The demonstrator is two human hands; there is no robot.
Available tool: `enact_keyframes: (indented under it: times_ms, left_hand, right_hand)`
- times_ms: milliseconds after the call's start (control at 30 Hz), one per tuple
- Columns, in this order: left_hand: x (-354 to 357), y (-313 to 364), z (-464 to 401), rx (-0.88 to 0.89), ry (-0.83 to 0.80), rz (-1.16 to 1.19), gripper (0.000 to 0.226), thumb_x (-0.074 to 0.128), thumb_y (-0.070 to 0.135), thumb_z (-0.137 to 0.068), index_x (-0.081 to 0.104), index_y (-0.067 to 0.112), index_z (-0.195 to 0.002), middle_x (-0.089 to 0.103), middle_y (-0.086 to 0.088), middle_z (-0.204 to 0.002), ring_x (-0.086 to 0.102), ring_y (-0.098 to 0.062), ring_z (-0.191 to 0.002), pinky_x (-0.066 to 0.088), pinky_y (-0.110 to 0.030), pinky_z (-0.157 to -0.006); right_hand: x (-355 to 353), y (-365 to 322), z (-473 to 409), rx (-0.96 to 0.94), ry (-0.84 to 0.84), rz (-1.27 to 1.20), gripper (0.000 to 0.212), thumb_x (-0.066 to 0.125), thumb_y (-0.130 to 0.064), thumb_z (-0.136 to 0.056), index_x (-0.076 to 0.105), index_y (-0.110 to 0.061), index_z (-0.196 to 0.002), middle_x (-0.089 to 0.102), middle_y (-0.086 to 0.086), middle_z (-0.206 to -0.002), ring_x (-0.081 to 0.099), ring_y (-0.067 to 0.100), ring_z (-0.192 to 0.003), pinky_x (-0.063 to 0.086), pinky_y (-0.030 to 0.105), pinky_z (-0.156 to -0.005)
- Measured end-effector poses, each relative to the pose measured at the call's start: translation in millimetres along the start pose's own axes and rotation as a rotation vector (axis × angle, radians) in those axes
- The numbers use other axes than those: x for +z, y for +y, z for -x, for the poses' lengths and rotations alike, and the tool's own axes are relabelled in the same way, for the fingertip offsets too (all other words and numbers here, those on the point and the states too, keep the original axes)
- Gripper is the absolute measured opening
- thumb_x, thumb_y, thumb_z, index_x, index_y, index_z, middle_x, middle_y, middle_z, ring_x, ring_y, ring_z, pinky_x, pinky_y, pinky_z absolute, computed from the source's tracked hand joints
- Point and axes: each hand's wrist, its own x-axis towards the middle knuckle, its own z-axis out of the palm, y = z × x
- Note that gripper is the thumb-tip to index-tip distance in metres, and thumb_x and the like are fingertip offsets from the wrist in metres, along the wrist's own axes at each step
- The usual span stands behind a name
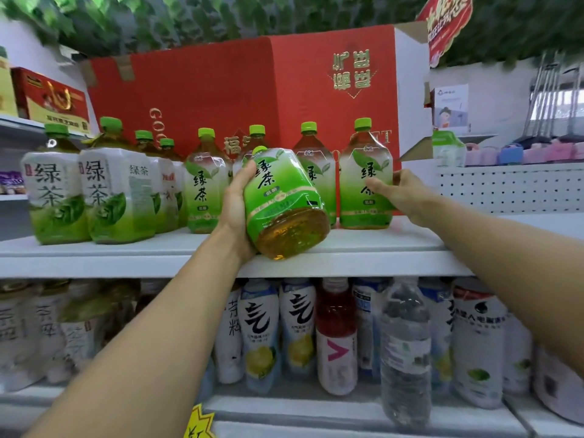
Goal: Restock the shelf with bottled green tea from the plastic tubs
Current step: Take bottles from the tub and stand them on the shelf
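From the head camera, the left hand (pixel 237 207) grips a tilted tea bottle (pixel 281 203), fingers curled round its left side, thumb up near the shoulder; the cap leans far and left, and the base hangs over the near edge of the upper shelf (pixel 395 248), seemingly just touching it. The right hand (pixel 399 192) reaches to the end bottle (pixel 365 178) at the right of the row, fingers curved round its right side and thumb on the label, apparently steadying or nudging it. Between that one and the bottle (pixel 205 184) further left, two more stand partly hidden behind the held one, with a red box (pixel 240 90) behind the row. Other green tea bottles (pixel 57 184) fill the far-left shelf. The tubs are not in view. The risk, as I judge it: the held bottle is heavy and gripped from one side only, so it may slip or roll off the edge onto the drinks (pixel 335 336) below. Pushed in tilted, its shoulder could knock a standing bottle over. If the right hand shoves its bottle too far right, that one nears the shelf end.
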Motion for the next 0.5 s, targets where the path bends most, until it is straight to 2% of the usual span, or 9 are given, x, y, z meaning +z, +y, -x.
enact_keyframes:
  times_ms: [100, 200, 333, 400, 467, 500]
  left_hand:
    - [-2, -2, -2, 0.002, -0.008, -0.004, 0.041, 0.045, 0.043, -0.102, 0.073, 0.013, -0.1, 0.075, -0.01, -0.089, 0.073, -0.027, -0.078, 0.061, -0.039, -0.073]
    - [-3, -2, -2, 0.007, -0.002, 0.0, 0.042, 0.044, 0.043, -0.102, 0.073, 0.013, -0.1, 0.075, -0.01, -0.09, 0.073, -0.027, -0.078, 0.061, -0.039, -0.073]
    - [0, -1, 1, 0.025, 0.026, -0.009, 0.042, 0.043, 0.044, -0.102, 0.071, 0.013, -0.103, 0.076, -0.01, -0.089, 0.073, -0.026, -0.076, 0.062, -0.038, -0.071]
    - [2, -1, 3, 0.021, 0.055, -0.011, 0.045, 0.043, 0.044, -0.102, 0.074, 0.012, -0.098, 0.076, -0.01, -0.088, 0.073, -0.026, -0.076, 0.061, -0.038, -0.073]
    - [3, -1, 2, 0.016, 0.08, -0.005, 0.051, 0.042, 0.043, -0.103, 0.08, 0.013, -0.086, 0.076, -0.01, -0.086, 0.073, -0.027, -0.075, 0.06, -0.038, -0.075]
    - [3, -1, 2, 0.016, 0.086, -0.007, 0.053, 0.042, 0.044, -0.103, 0.081, 0.013, -0.083, 0.076, -0.011, -0.086, 0.074, -0.027, -0.075, 0.06, -0.038, -0.074]
  right_hand:
    - [2, 5, -3, 0.005, -0.013, 0.017, 0.058, 0.071, -0.043, -0.087, 0.051, -0.007, -0.128, 0.066, 0.008, -0.117, 0.064, 0.024, -0.106, 0.052, 0.047, -0.097]
    - [4, 3, 2, 0.004, -0.041, 0.035, 0.047, 0.064, -0.036, -0.093, 0.052, -0.006, -0.127, 0.064, 0.01, -0.121, 0.061, 0.029, -0.112, 0.048, 0.05, -0.103]
    - [7, 2, 16, 0.054, -0.069, 0.112, 0.034, 0.057, -0.024, -0.099, 0.056, -0.005, -0.127, 0.064, 0.013, -0.125, 0.059, 0.027, -0.113, 0.045, 0.041, -0.104]
    - [14, -1, 32, 0.081, -0.068, 0.272, 0.043, 0.057, -0.03, -0.099, 0.05, -0.004, -0.132, 0.06, 0.013, -0.129, 0.056, 0.029, -0.114, 0.042, 0.038, -0.098]
    - [26, -10, 53, 0.058, 0.035, 0.401, 0.064, 0.053, -0.044, -0.098, 0.035, -0.003, -0.144, 0.046, 0.016, -0.141, 0.046, 0.034, -0.127, 0.038, 0.045, -0.107]
    - [33, -18, 66, -0.006, 0.084, 0.374, 0.069, 0.05, -0.047, -0.098, 0.029, -0.005, -0.148, 0.038, 0.016, -0.147, 0.04, 0.034, -0.133, 0.035, 0.048, -0.111]
